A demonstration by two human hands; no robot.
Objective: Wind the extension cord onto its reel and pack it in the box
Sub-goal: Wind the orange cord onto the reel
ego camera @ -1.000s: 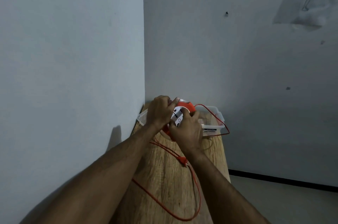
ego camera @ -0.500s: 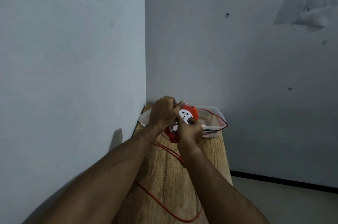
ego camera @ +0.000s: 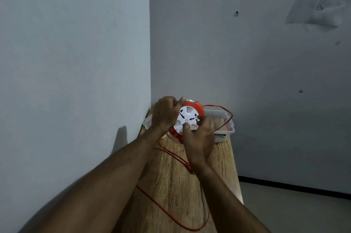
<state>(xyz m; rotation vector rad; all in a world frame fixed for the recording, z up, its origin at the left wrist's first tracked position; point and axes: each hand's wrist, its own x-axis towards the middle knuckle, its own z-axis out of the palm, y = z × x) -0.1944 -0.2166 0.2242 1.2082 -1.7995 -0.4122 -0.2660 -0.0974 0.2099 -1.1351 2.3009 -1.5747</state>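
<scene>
Two hands grip reel (ego camera: 190, 118) — left (ego camera: 164, 114) rim, right (ego camera: 199, 134) face | box (ego camera: 226, 128) behind, table's far edge

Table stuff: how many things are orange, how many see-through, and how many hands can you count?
Orange things: 2, the reel and the cord trailing over the wooden table.
See-through things: 1, the plastic box behind the reel.
Hands: 2, the left hand gripping the reel's rim and the right hand with fingers on its white face.
Total: 5.
</scene>
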